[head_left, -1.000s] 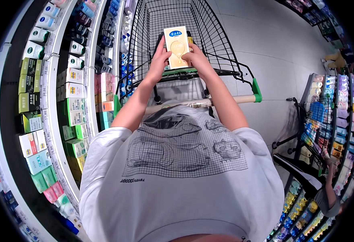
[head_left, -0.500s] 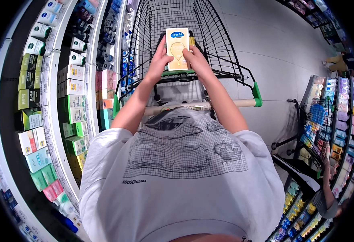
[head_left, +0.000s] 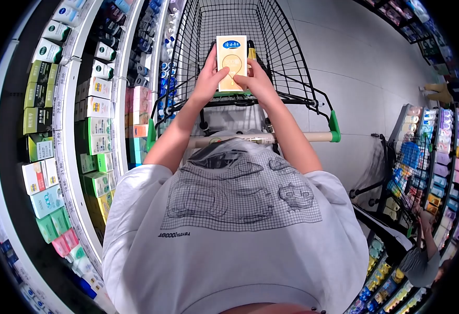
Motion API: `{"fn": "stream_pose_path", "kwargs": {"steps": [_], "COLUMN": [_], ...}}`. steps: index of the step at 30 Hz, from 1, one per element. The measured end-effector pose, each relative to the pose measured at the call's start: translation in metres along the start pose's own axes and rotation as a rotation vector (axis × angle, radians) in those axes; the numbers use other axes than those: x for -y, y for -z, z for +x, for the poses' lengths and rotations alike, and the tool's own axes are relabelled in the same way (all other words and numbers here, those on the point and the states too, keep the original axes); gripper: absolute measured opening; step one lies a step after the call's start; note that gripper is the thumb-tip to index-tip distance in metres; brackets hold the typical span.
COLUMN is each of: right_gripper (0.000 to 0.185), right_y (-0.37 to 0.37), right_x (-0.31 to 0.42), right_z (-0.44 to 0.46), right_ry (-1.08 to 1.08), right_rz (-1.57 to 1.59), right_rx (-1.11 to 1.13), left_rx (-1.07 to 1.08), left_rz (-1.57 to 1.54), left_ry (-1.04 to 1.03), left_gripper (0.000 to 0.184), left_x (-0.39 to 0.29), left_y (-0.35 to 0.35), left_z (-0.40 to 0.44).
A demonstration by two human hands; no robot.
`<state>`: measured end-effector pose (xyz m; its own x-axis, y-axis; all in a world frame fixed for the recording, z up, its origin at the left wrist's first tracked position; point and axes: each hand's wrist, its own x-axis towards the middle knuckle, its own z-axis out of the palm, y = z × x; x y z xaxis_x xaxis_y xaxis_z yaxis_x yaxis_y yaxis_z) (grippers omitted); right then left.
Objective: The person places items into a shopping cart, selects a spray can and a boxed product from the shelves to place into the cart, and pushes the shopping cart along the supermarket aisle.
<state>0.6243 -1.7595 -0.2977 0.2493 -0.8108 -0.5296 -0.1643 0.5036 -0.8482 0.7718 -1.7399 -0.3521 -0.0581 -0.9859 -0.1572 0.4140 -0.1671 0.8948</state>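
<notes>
Both my hands hold a small pale-yellow carton (head_left: 231, 56) with a blue oval logo and a drop picture on its front. My left hand (head_left: 208, 82) grips its left side, the thumb lying across the face. From the other side, my right hand (head_left: 255, 81) closes on the lower right edge, its thumb on the front too. The carton is upright, facing me, over the near end of a black wire shopping cart (head_left: 287, 57). A dark item with a yellow label (head_left: 252, 52) shows in part behind the carton.
The cart's handle (head_left: 308, 137) with green ends crosses in front of my body. Shelves (head_left: 67, 104) of boxes and tubes line the left. At right stand another cart (head_left: 410, 157), a person in a grey top (head_left: 420, 267) and more shelves. Another person (head_left: 438, 93) stands farther back.
My left thumb has moved up and right over the carton's front, while my right thumb has shifted lower. At the right, the person in grey and the other cart have shifted slightly.
</notes>
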Motion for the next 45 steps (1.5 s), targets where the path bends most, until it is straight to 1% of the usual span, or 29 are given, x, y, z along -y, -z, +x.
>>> {"fn": "stream_pose_path", "kwargs": {"steps": [3, 6, 9, 10, 13, 17, 19, 22, 26, 28, 29, 30, 31, 32, 33, 37, 38, 39, 41, 43, 44, 45], "right_gripper": [0.059, 0.056, 0.052, 0.05, 0.049, 0.049, 0.049, 0.044, 0.047, 0.049, 0.049, 0.05, 0.05, 0.051, 0.055, 0.064, 0.065, 0.065, 0.065, 0.063, 0.062, 0.062], "right_y": [0.0, 0.001, 0.002, 0.002, 0.001, 0.0, -0.001, -0.001, 0.0, -0.004, -0.005, -0.003, -0.001, 0.001, 0.003, 0.021, 0.025, 0.028, 0.03, 0.031, 0.032, 0.031], "right_x": [-0.004, -0.001, -0.006, -0.005, -0.005, -0.002, -0.001, -0.006, -0.006, 0.005, 0.001, -0.003, -0.005, -0.006, 0.014, 0.013, 0.02, 0.02, 0.021, 0.023, 0.019, 0.014], "right_z": [0.004, 0.006, 0.01, 0.009, 0.008, 0.007, 0.006, 0.008, 0.009, 0.002, 0.004, 0.007, 0.01, 0.013, 0.006, 0.028, 0.032, 0.041, 0.063, 0.092, 0.111, 0.125], "right_ry": [0.028, -0.035, -0.052, -0.057, -0.051, -0.06, -0.063, -0.056, -0.09, -0.121, -0.075, -0.027, 0.019, 0.071, 0.034, -0.055, -0.041, 0.01, 0.029, -0.066, -0.066, -0.071], "right_rz": [0.013, 0.08, 0.176, 0.161, 0.2, 0.189, 0.189, 0.183, 0.078, 0.019, 0.048, 0.073, 0.095, 0.187, 0.185, 0.046, -0.006, -0.046, -0.122, -0.07, -0.051, -0.032], "right_rx": [0.009, 0.003, -0.011, -0.009, -0.011, -0.01, -0.014, -0.021, -0.023, -0.046, -0.055, -0.068, -0.084, -0.147, -0.144, -0.014, 0.042, 0.069, 0.085, 0.177, 0.196, 0.215], "left_rx": [-0.038, -0.02, 0.018, 0.023, 0.026, 0.042, 0.043, 0.047, 0.048, 0.01, -0.004, 0.009, 0.024, 0.057, 0.086, 0.057, -0.007, -0.047, -0.089, -0.235, -0.24, -0.195], "left_rz": [-0.051, -0.05, -0.017, -0.022, -0.01, -0.009, 0.001, 0.006, -0.003, 0.065, 0.099, 0.119, 0.088, 0.05, 0.012, 0.057, 0.007, 0.01, 0.001, -0.017, -0.013, -0.028], "left_ry": [0.036, 0.035, 0.004, -0.017, 0.001, 0.021, 0.016, 0.01, -0.009, 0.023, 0.039, 0.001, 0.023, 0.05, 0.08, 0.154, 0.146, 0.185, 0.243, 0.412, 0.464, 0.431], "left_gripper": [0.072, 0.073, 0.071, 0.072, 0.073, 0.076, 0.074, 0.072, 0.07, 0.069, 0.068, 0.066, 0.065, 0.065, 0.065, 0.062, 0.06, 0.059, 0.054, 0.046, 0.038, 0.035], "left_x": [-0.003, 0.0, 0.0, -0.001, -0.003, 0.0, -0.001, 0.0, 0.004, 0.0, -0.002, -0.002, -0.003, -0.006, -0.01, -0.021, -0.01, -0.01, -0.012, -0.019, -0.019, -0.016], "left_y": [0.001, 0.003, 0.004, 0.003, 0.002, 0.006, 0.005, 0.005, 0.008, 0.005, 0.002, 0.004, 0.005, 0.007, 0.006, -0.001, 0.0, 0.0, 0.0, -0.003, 0.002, 0.01], "left_z": [0.0, 0.0, -0.001, -0.001, -0.002, 0.001, 0.0, -0.001, 0.002, 0.001, 0.001, 0.001, 0.0, 0.0, -0.001, -0.007, -0.006, -0.005, 0.003, 0.022, 0.036, 0.051]}}
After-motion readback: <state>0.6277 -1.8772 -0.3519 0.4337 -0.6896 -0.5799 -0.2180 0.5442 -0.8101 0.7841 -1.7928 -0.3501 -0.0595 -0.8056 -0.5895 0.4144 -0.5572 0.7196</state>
